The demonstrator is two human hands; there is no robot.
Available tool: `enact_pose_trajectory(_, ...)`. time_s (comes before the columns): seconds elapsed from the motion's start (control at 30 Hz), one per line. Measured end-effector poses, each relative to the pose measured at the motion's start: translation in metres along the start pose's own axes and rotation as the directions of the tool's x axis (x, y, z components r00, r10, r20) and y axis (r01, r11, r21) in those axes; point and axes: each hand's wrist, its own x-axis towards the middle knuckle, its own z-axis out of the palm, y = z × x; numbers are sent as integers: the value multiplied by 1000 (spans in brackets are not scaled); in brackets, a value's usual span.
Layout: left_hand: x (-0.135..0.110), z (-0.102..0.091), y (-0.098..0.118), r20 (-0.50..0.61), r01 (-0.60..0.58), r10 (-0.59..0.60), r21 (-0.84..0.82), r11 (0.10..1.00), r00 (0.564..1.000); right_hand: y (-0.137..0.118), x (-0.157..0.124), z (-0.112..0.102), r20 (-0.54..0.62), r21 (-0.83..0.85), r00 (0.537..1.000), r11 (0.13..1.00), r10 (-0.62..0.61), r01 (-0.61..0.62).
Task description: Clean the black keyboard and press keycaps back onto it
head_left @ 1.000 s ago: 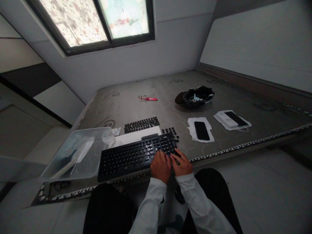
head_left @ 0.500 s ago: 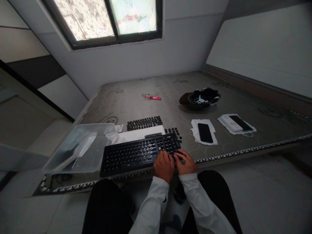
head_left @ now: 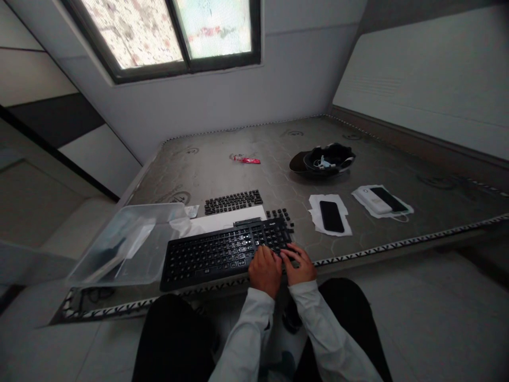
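A black keyboard [head_left: 214, 253] lies at the near edge of a grey patterned mattress [head_left: 278, 175]. Both my hands rest on its right end, side by side. My left hand [head_left: 264, 269] has its fingers curled down onto the keys. My right hand [head_left: 299, 263] is beside it at the keyboard's right corner, its fingers bent and pinched on something I cannot make out. Loose black keycaps [head_left: 281, 215] lie just behind the keyboard's right end. A larger block of keycaps [head_left: 233, 202] sits further back beside a white sheet [head_left: 226, 219].
A clear plastic tray [head_left: 127, 245] sits left of the keyboard. A phone on white cloth [head_left: 331, 215], a white power bank with another phone [head_left: 380, 200], a black cap [head_left: 322, 159] and a red wrapper [head_left: 246, 159] lie further back. My dark-trousered knees are below the mattress edge.
The view shifted slightly with my head. Both hands stay at the keyboard's right end, with only small finger movements.
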Motion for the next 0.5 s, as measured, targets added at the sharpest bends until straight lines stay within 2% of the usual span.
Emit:
enact_pose_trajectory(0.37,-1,1,3,-33,3,-3,8,1000,999,2,1,-2,54,37,999,999,3,-5)
enact_pose_trajectory(0.5,-1,1,4,-39,7,-6,24,1000,999,-1,-1,-1,9,19,1000,1000,3,-3)
